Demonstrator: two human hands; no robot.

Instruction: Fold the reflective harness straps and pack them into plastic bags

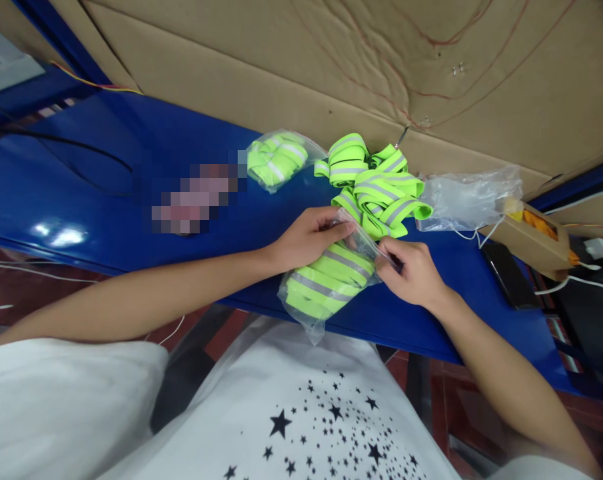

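A clear zip bag (315,328) holding a folded neon-yellow reflective strap (326,283) lies at the table's front edge, its mouth facing away from me. My left hand (314,237) pinches the mouth at its left end, thumb on top. At the right end of the mouth, my right hand (410,270) is closed on the plastic with curled fingers. Just beyond the bag is a loose pile of reflective straps (381,187), neon yellow with grey stripes. A second bagged strap (278,160) rests to the left of that pile.
The blue table (106,147) backs onto a cardboard panel (261,80). Clear plastic bags (468,197) lie right of the pile. Farther right are a cardboard box (536,240), a black phone (508,273) and white cables (556,287). A pixelated patch covers something on the left.
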